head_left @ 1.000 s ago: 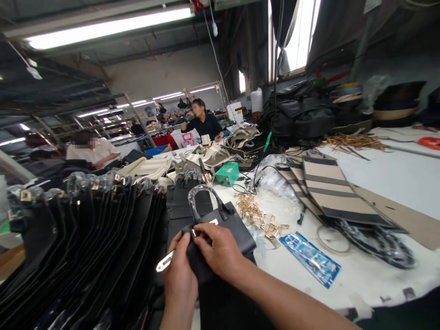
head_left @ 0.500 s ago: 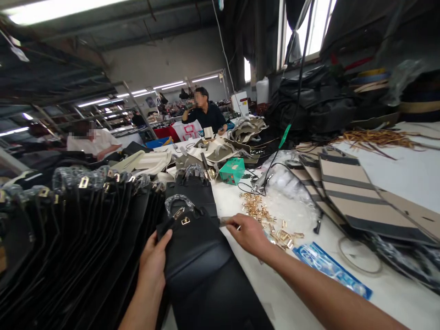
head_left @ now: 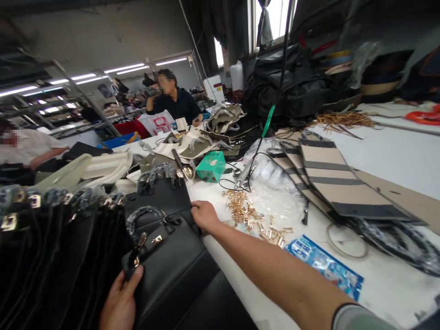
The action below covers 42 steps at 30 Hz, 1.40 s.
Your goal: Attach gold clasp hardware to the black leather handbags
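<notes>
A flat black bag panel (head_left: 172,270) lies in front of me with a plastic-wrapped handle (head_left: 142,211) and a small gold clasp (head_left: 156,239). My left hand (head_left: 120,300) is closed on its left edge, thumb on top, beside a strap with a gold buckle (head_left: 140,240). Beyond it lies another black panel (head_left: 158,195), its handle (head_left: 160,173) wrapped too. At the right edge of the black panels my right hand (head_left: 205,215) is closed with curled fingers; its fingertips are partly hidden, and I cannot tell which layer they grip.
On the left stand many black panels (head_left: 68,256) in a row. Gold fittings (head_left: 240,206), a blue packet (head_left: 326,266), a green box (head_left: 211,166) and a hanging cable (head_left: 282,68) are on the right, with striped panels (head_left: 338,176) beyond. A person (head_left: 175,101) sits across the table.
My view has swung right and both hands now appear farther left. The right hand has come to the black panels' edge; the thin object seen at its fingertips no longer shows. My left hand keeps the panel.
</notes>
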Each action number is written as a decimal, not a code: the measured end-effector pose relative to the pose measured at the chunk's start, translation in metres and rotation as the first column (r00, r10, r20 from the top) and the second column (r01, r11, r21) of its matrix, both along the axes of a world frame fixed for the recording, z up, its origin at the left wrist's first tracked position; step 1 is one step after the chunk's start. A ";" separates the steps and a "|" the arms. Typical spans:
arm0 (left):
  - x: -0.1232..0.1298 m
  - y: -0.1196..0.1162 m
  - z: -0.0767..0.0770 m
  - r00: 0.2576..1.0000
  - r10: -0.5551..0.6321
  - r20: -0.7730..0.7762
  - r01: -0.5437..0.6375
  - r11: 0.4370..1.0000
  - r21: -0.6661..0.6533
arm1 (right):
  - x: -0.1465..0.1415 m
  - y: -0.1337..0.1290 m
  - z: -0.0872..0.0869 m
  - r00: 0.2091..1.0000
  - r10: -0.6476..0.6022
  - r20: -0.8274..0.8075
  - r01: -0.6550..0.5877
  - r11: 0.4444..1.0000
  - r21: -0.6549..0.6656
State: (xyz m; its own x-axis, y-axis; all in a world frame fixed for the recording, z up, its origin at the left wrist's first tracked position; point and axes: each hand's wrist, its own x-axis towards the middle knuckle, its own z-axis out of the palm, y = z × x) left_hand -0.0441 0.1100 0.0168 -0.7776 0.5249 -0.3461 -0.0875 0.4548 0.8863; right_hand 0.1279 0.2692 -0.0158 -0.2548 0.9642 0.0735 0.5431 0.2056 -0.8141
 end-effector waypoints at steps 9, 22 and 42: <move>-0.015 -0.001 -0.018 0.998 -0.039 0.058 0.032 0.994 0.106 | 0.137 -0.053 0.019 0.992 0.104 0.072 -0.111 0.988 0.106; -0.002 -0.033 0.017 0.863 -0.386 0.327 0.206 0.859 0.470 | 0.259 -0.077 -0.014 0.881 0.125 0.455 -0.182 0.980 0.083; 0.037 -0.069 -0.003 0.813 -0.460 0.358 0.206 0.800 0.563 | 0.099 -0.167 0.005 0.518 -0.313 -0.796 -0.407 0.728 -0.551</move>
